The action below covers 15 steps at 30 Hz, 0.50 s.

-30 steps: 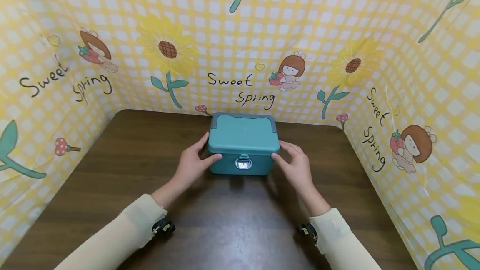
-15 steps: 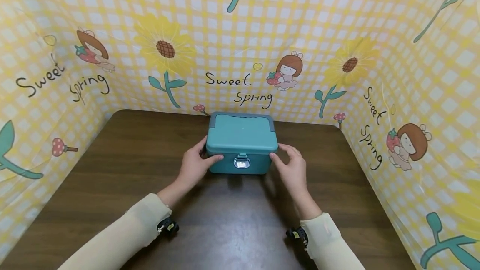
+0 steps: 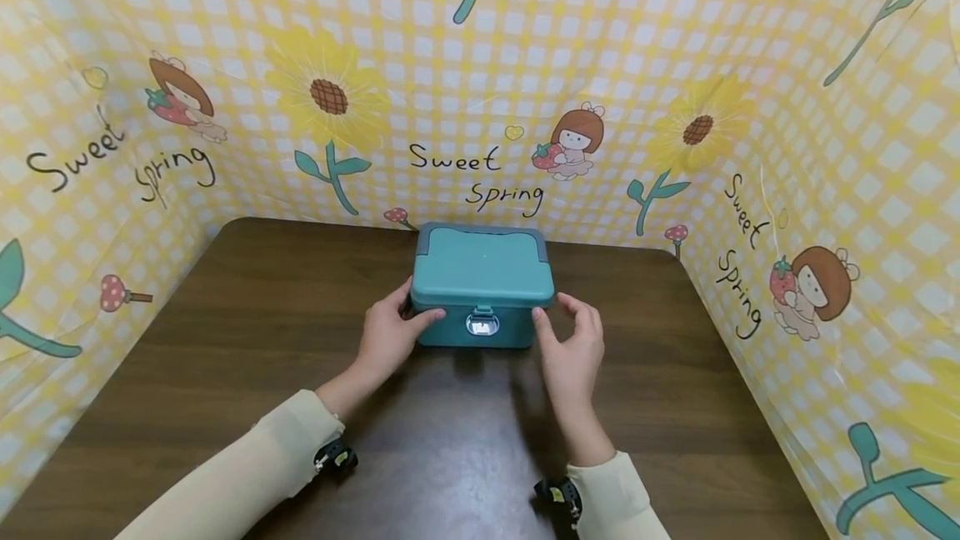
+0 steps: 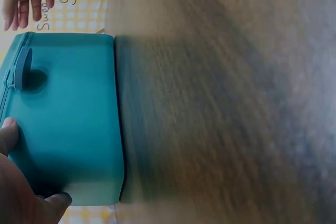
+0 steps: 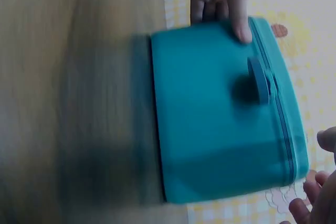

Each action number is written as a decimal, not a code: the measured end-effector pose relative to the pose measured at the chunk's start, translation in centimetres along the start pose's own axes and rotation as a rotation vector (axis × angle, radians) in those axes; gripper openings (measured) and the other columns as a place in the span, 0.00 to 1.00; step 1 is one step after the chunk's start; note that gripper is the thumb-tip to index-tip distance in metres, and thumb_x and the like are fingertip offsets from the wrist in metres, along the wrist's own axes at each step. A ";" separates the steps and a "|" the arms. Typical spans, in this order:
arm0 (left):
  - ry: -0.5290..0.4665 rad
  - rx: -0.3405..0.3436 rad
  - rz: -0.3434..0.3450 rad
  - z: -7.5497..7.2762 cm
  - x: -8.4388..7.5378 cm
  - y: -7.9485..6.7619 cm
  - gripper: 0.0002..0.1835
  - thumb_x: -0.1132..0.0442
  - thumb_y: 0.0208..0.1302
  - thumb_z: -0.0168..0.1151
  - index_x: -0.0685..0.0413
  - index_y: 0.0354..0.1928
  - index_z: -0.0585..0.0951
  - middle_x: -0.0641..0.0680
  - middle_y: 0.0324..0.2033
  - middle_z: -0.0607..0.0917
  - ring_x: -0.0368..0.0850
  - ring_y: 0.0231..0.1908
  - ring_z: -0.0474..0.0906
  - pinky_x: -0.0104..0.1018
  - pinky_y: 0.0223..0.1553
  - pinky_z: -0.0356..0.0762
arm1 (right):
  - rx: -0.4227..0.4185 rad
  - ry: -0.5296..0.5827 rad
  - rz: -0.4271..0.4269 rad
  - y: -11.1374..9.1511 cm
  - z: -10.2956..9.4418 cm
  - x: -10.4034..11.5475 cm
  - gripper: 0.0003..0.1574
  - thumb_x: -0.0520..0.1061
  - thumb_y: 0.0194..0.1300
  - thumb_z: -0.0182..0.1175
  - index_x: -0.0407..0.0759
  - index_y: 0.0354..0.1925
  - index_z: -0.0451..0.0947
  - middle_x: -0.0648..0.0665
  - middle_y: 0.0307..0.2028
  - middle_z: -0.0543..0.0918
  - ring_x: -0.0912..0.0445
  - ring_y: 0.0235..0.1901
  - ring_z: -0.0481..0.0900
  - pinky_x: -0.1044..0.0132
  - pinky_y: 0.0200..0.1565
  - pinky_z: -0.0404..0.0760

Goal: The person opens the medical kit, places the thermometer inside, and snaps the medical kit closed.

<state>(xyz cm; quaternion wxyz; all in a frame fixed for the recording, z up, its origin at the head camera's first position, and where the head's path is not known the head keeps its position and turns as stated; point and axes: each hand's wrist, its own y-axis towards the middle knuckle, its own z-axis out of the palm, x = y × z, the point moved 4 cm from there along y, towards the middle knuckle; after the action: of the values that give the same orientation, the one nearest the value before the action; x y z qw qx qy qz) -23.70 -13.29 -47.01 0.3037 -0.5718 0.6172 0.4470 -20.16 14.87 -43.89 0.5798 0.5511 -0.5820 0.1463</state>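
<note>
A teal storage box (image 3: 483,265) with a lid, a grey-blue handle folded at its back and an oval latch (image 3: 482,323) on its front stands closed on the table. My left hand (image 3: 386,336) grips its left front corner, thumb on the front face and fingers along the left side. Just off the right front corner is my right hand (image 3: 573,357), its thumb and fingers parted with nothing between them. The right wrist view shows a gap between these right fingers (image 5: 310,200) and the box.
Beneath the box lies a dark brown wooden table (image 3: 285,290). A yellow-checked printed cloth (image 3: 450,90) rises behind it and along both sides, close to the box's back. A black strap device (image 3: 558,494) sits on each wrist.
My right hand has come off the box's right corner and drawn back slightly towards me. The left hand keeps its hold, and the box stays in place on the table.
</note>
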 end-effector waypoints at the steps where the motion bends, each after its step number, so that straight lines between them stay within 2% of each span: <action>1: 0.003 -0.005 0.000 0.0 -0.1 0.0 0.47 0.39 0.60 0.72 0.48 0.77 0.66 0.54 0.70 0.75 0.49 0.68 0.74 0.52 0.62 0.79 | -0.011 0.002 -0.009 -0.4 0.3 0.3 0.26 0.52 0.62 0.75 0.42 0.54 0.82 0.44 0.51 0.82 0.50 0.54 0.78 0.48 0.61 0.76; 6: 0.010 -0.025 0.002 0.0 -0.3 -0.1 0.46 0.39 0.61 0.72 0.48 0.77 0.67 0.53 0.70 0.76 0.49 0.68 0.74 0.51 0.62 0.78 | -0.011 0.006 -0.003 -2.5 2.0 1.2 0.28 0.53 0.60 0.77 0.42 0.54 0.82 0.44 0.50 0.82 0.50 0.55 0.78 0.51 0.60 0.76; 11: 0.019 -0.039 -0.005 0.1 -0.3 -0.3 0.45 0.39 0.61 0.72 0.49 0.76 0.68 0.53 0.69 0.77 0.48 0.67 0.75 0.51 0.62 0.79 | 0.046 -0.027 0.092 -4.7 4.1 1.3 0.34 0.57 0.57 0.78 0.43 0.55 0.80 0.44 0.53 0.80 0.49 0.56 0.76 0.49 0.60 0.76; 15: 0.024 -0.051 -0.006 0.1 -0.3 -0.5 0.45 0.41 0.61 0.72 0.50 0.76 0.68 0.54 0.68 0.77 0.49 0.67 0.75 0.52 0.62 0.78 | 0.083 -0.077 0.152 -5.6 5.6 1.3 0.38 0.58 0.54 0.80 0.44 0.57 0.78 0.44 0.54 0.79 0.49 0.56 0.75 0.47 0.60 0.76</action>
<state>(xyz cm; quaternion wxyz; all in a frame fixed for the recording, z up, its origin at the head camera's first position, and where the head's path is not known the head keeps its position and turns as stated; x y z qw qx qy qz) -23.17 -13.02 -46.87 0.2828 -0.5865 0.6077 0.4547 -18.15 7.75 -47.03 0.5208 0.5342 -0.6374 0.1927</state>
